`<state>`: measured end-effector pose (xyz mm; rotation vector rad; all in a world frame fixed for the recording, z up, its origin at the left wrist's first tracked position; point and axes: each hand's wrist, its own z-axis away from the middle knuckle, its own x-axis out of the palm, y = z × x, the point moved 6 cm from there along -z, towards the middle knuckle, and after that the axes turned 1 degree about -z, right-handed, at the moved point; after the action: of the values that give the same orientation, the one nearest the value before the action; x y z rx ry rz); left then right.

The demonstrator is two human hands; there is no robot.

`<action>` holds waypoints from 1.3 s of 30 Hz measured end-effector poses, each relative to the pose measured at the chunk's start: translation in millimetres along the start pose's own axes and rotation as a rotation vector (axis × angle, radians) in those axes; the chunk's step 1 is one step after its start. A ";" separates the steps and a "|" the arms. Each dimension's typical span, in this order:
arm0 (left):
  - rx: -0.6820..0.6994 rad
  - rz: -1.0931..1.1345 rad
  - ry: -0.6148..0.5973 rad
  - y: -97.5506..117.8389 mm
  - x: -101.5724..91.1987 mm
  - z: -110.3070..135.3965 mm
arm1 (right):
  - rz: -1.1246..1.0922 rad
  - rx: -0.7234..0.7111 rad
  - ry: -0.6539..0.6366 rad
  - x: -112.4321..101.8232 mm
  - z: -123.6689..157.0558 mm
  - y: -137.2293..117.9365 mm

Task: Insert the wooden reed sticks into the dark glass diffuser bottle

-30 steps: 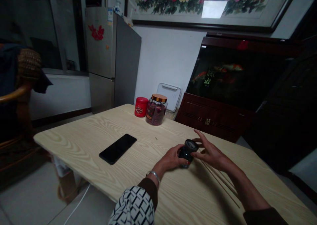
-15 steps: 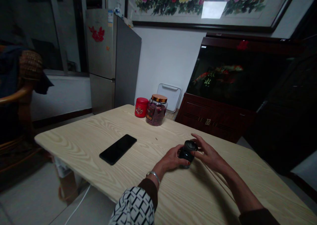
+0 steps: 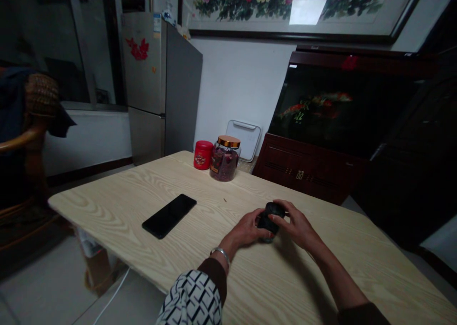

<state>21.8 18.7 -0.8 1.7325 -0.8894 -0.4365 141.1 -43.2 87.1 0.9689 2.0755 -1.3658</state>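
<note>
On the right part of the table, a small dark jar (image 3: 266, 227) stands with a round black lid (image 3: 275, 209) at its top. My left hand (image 3: 247, 227) is wrapped around the jar's left side, with thumb and fingers closed on its body. From the right, my right hand (image 3: 294, 222) grips the lid's rim between thumb and fingers. The lid looks slightly tilted; whether it sits fully on the jar I cannot tell. Part of the jar is hidden behind my fingers.
A black phone (image 3: 169, 215) lies on the wooden table (image 3: 117, 196) to the left. At the far edge stand a red canister (image 3: 203, 155) and a glass jar (image 3: 224, 160) of dried flowers with a copper-coloured lid. A fish tank (image 3: 321, 108) and a fridge (image 3: 146, 77) are beyond.
My right hand's fingers, spread around the jar's top before, have closed in on the lid, and that arm has shifted slightly left. My left hand keeps its hold on the jar.
</note>
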 end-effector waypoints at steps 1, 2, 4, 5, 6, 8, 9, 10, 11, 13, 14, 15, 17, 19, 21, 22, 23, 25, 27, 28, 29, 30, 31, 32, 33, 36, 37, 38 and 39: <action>0.001 -0.009 -0.001 -0.1 0.0 0.0 | 0.012 0.002 0.017 -0.1 1.1 -1.8; 0.003 -0.020 -0.003 0.2 0.1 0.1 | 0.023 0.005 0.032 -0.2 2.2 -3.8; 0.008 -0.046 -0.014 2.2 0.9 0.3 | 0.033 0.015 0.055 0.5 4.8 -7.4; 0.010 -0.066 -0.022 3.7 1.6 0.5 | 0.029 0.025 0.066 1.2 6.4 -8.5; 0.014 -0.091 -0.028 5.3 2.1 1.0 | 0.018 0.038 0.078 2.1 8.3 -8.8; 0.024 -0.156 -0.018 9.3 1.7 3.1 | -0.038 0.078 0.111 3.5 13.7 -6.0; 0.025 -0.191 -0.001 11.4 0.5 5.3 | -0.082 0.106 0.136 3.2 17.5 -2.4; 0.021 -0.222 0.020 13.6 -1.3 8.5 | -0.132 0.141 0.167 2.2 22.1 2.8; 0.009 -0.247 0.042 15.7 -3.8 12.7 | -0.177 0.180 0.197 0.5 27.5 9.4; -0.037 -0.276 0.085 20.6 -10.4 23.6 | -0.233 0.253 0.244 -4.9 39.1 24.3; -0.059 -0.289 0.108 24.3 -14.2 29.6 | -0.243 0.275 0.254 -8.5 44.4 30.7; -0.075 -0.295 0.139 29.2 -18.3 35.1 | -0.249 0.286 0.258 -12.7 48.8 35.5; -0.089 -0.278 0.203 43.0 -24.5 42.3 | -0.294 0.300 0.240 -21.8 53.6 39.6; -0.071 -0.253 0.266 62.8 -25.2 41.3 | -0.435 0.343 0.172 -29.8 52.2 36.0; -0.053 -0.204 0.266 85.9 -16.8 30.3 | -0.664 0.393 0.051 -36.0 44.7 23.1; -0.052 -0.141 0.229 97.6 -9.2 21.6 | -0.791 0.399 -0.017 -39.8 39.0 12.7; -0.036 -0.045 0.194 110.6 -1.3 11.9 | -0.909 0.382 -0.092 -44.3 32.4 0.1; -0.039 0.201 0.039 135.9 18.4 -8.3 | -1.084 0.301 -0.216 -57.6 18.6 -26.7; -0.058 0.368 -0.121 160.5 34.9 -24.4 | -1.177 0.204 -0.294 -73.7 6.7 -50.3; -0.074 0.424 -0.180 171.2 40.5 -30.4 | -1.202 0.163 -0.317 -81.6 1.9 -59.8; -0.087 0.465 -0.216 180.4 43.8 -35.1 | -1.217 0.131 -0.332 -88.9 -2.0 -67.7; -0.107 0.488 -0.237 187.4 45.8 -38.6 | -1.226 0.106 -0.342 -95.2 -5.3 -74.2; -0.126 0.499 -0.242 192.2 46.3 -41.1 | -1.232 0.087 -0.351 -100.4 -7.8 -79.2; -0.144 0.502 -0.236 194.9 46.0 -42.7 | -1.236 0.073 -0.358 -104.2 -9.7 -82.9; -0.160 0.499 -0.230 195.5 45.3 -43.3 | -1.240 0.064 -0.366 -106.4 -11.1 -85.0; -0.201 0.494 -0.240 186.0 43.8 -41.1 | -1.268 0.051 -0.399 -103.4 -11.8 -82.6; -0.216 0.495 -0.253 179.6 43.6 -39.5 | -1.283 0.052 -0.415 -99.5 -11.1 -79.1; -0.234 0.495 -0.266 172.1 43.3 -37.9 | -1.300 0.056 -0.431 -94.6 -10.1 -74.7; -0.254 0.493 -0.275 163.9 42.8 -36.5 | -1.318 0.062 -0.446 -89.3 -8.9 -69.5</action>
<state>17.4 -11.0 169.8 1.1840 -1.3535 -0.4383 144.8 -79.5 194.6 -0.8787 2.2667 -1.9157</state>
